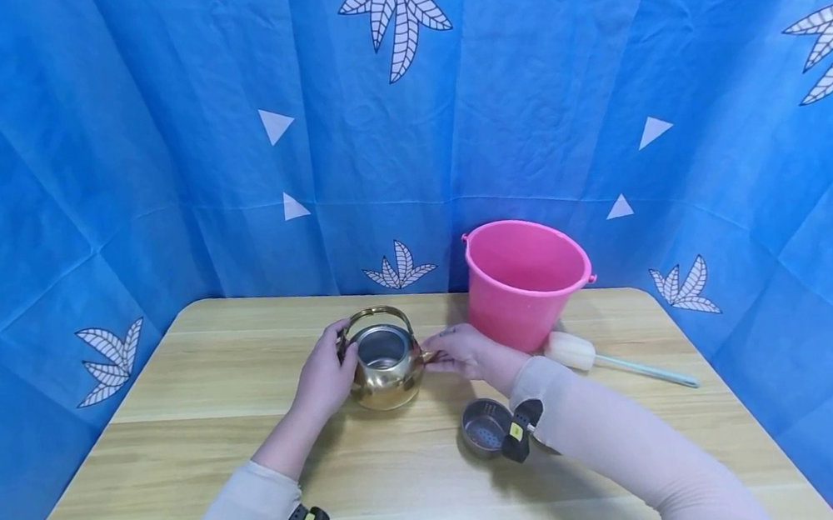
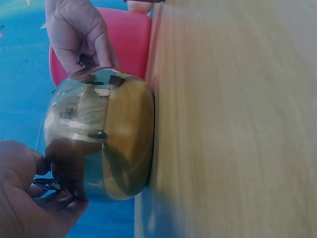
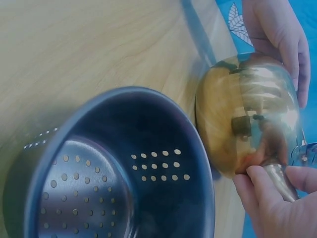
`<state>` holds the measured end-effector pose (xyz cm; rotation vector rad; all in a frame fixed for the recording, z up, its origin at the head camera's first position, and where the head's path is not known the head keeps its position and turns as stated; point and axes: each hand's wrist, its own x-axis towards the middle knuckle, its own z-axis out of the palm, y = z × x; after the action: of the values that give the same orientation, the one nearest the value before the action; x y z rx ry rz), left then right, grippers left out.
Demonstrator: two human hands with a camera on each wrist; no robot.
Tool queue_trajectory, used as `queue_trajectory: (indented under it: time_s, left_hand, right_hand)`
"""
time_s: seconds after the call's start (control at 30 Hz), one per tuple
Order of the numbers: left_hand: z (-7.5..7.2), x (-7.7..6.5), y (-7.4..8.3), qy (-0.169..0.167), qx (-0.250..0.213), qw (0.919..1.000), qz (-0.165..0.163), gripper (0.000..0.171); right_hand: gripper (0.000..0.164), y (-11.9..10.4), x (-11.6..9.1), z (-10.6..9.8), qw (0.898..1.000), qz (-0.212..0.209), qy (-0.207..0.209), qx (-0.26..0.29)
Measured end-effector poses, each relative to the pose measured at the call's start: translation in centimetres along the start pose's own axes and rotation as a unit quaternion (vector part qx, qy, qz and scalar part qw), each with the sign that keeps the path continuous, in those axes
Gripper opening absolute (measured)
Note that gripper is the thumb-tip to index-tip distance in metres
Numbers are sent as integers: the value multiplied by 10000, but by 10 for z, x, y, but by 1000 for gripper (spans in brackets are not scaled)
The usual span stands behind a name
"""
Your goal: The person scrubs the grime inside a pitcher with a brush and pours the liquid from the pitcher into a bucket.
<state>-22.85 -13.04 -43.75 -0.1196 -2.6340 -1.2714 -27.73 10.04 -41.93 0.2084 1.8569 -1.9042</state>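
Observation:
A shiny gold kettle [image 1: 386, 392] stands upright on the table without a lid, its bare metal inside showing and its hoop handle [image 1: 380, 311] raised. My left hand [image 1: 328, 371] holds the kettle's left side, thumb and fingers around the foot of the handle. On the opposite side, my right hand [image 1: 465, 351] pinches the short spout [image 3: 281, 181] between thumb and fingers. A steel strainer basket [image 3: 163, 124] with rows of small holes sits on the table, open side up, below my right wrist.
Behind my right hand stands a pink bucket [image 1: 523, 317]. Against its foot lies a white sponge brush [image 1: 572, 351] with a pale blue handle [image 1: 649, 369]. Blue patterned cloth [image 1: 374, 130] hangs around the wooden table [image 1: 198, 415] at the back and sides.

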Motion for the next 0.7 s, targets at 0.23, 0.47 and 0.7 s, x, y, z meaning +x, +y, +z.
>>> queue_trajectory:
  time_s: [0.23, 0.47, 0.7]
  left_hand:
    - [-1, 0, 4, -104, -134, 9998, -119, 50]
    - [-1, 0, 9, -210, -153, 9995, -188, 50]
    - [-1, 0, 12, -248, -159, 9995, -144, 49]
  right_hand:
    - [17, 1, 0, -5, 9999, 24, -119, 42]
    - [19, -1, -4, -10, 9999, 28, -147, -26]
    - [20, -3, -10, -13, 9999, -2, -155, -26]
